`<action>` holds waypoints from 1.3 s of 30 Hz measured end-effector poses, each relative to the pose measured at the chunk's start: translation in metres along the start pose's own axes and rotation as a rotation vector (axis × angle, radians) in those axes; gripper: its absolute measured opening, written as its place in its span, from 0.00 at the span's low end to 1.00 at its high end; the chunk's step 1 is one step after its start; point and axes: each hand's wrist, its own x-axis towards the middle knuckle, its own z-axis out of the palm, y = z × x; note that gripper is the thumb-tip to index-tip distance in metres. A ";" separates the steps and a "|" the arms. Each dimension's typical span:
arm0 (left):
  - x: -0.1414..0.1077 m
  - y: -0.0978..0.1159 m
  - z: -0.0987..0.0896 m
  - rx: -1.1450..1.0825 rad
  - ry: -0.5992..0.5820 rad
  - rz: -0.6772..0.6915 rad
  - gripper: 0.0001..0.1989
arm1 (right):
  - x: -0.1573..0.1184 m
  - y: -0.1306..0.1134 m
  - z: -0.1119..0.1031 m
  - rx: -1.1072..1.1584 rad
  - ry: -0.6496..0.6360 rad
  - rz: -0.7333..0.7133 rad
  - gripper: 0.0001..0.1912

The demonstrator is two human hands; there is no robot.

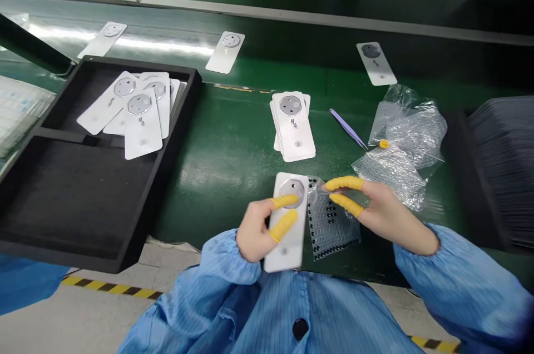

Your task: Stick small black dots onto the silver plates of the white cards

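Note:
My left hand [263, 225], with yellow finger cots, is on a white phone back cover [287, 251] at the table's front edge. Its thumb and a finger lie across the cover's face by the round camera area; the other fingers are hidden. My right hand [367, 201], also in yellow finger cots, pinches the top edge of a clear bubble-wrap sheet [334, 232] dotted with small black parts. Whether a tiny part sits between those fingertips, I cannot tell. Beyond the hands lies a stack of similar covers [295, 134], with purple tweezers [348, 129] to its right.
At left stands a black divided tray [83, 176] with several white covers [143, 126] heaped in its far compartment. Crumpled bubble wrap [406, 143] lies at right, beside a black bin [500, 165] of stacked dark sheets. Single covers [225, 53] are spaced along the green strip behind.

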 end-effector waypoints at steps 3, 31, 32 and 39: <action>0.001 0.000 0.017 -0.048 -0.019 -0.079 0.13 | 0.006 -0.004 0.009 -0.153 0.063 -0.107 0.13; -0.007 0.000 -0.011 0.121 0.002 -0.001 0.16 | -0.002 -0.003 0.077 0.284 0.328 -0.043 0.05; -0.011 0.004 -0.017 0.035 0.032 -0.010 0.20 | -0.004 -0.003 0.076 0.251 0.352 -0.055 0.05; -0.023 0.036 -0.016 -0.067 0.172 -0.053 0.23 | 0.003 -0.027 0.048 0.381 0.393 -0.004 0.02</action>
